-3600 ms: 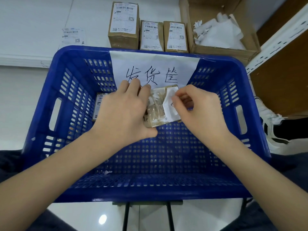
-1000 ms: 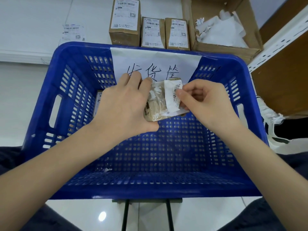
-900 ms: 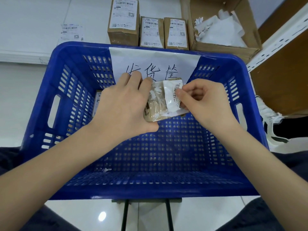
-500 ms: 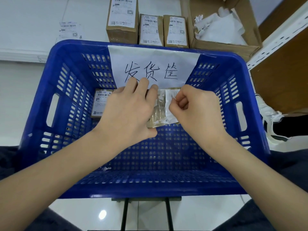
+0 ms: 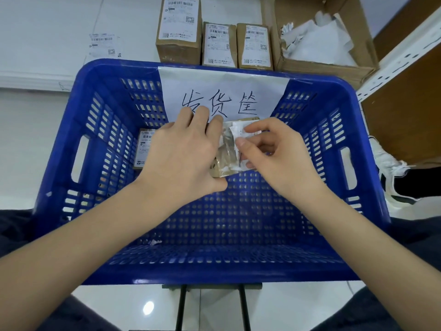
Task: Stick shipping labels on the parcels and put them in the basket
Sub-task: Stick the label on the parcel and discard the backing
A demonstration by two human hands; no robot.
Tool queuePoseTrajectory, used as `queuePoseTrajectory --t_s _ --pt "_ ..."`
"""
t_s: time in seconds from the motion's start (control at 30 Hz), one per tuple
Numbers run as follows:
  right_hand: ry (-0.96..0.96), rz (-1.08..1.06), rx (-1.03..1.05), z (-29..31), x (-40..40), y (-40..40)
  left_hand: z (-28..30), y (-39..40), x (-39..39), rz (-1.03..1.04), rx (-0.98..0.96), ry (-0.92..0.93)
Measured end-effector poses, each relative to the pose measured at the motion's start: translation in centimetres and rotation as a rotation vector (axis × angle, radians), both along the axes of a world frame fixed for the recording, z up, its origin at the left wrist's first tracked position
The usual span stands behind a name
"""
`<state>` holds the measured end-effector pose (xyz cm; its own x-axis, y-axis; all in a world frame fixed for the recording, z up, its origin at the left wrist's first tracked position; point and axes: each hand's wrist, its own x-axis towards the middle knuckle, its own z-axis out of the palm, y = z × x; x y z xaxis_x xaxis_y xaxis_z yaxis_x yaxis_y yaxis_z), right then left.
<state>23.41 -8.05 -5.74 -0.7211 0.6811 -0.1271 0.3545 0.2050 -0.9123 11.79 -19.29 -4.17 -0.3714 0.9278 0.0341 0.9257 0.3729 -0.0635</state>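
Observation:
Over the blue basket [image 5: 59,163] I hold a small brown parcel [image 5: 225,161] with shiny tape across it. My left hand [image 5: 183,158] grips the parcel from its left side, fingers curled over the far edge. My right hand [image 5: 272,154] pinches a white shipping label [image 5: 237,131] between thumb and forefinger against the parcel's right half. Most of the label is hidden under my fingers. One labelled parcel [image 5: 144,148] lies in the basket's far left corner.
A white paper sign [image 5: 260,91] with handwriting hangs on the basket's far wall. Behind the basket stand three labelled boxes [image 5: 177,32], an open carton [image 5: 319,39] of crumpled backing paper, and a loose label [image 5: 103,45] on the white surface. A metal shelf upright [image 5: 405,48] runs at right.
My right hand turned the label over from its raised, barcode-showing position and brought it down onto the parcel. The left hand kept its grip, shifting the parcel slightly.

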Motion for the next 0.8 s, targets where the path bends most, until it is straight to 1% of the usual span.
queuePoseTrajectory --t_s 0.17,0.23,0.47,0.53,0.67,0.8 --pt "-0.08 0.014 0.161 -0.8 -0.5 -1.0 -0.2 0.0 0.0 -0.017 -0.01 -0.007" --pt "-0.09 0.021 0.194 -0.9 -0.5 -0.8 -0.2 0.0 0.0 -0.014 -0.006 -0.005" --pt "-0.04 -0.022 0.205 -0.6 -0.2 0.3 0.1 0.2 0.0 -0.013 0.034 -0.065" --pt "-0.035 -0.014 0.181 -0.5 -0.2 0.3 0.1 0.2 0.1 -0.014 0.04 -0.073" --pt "-0.059 0.018 0.229 -0.5 -0.3 0.3 0.0 0.0 0.0 -0.019 0.049 -0.076" --pt "0.006 0.02 0.189 -0.4 -0.5 0.6 -0.1 0.0 -0.1 -0.016 0.046 -0.088"
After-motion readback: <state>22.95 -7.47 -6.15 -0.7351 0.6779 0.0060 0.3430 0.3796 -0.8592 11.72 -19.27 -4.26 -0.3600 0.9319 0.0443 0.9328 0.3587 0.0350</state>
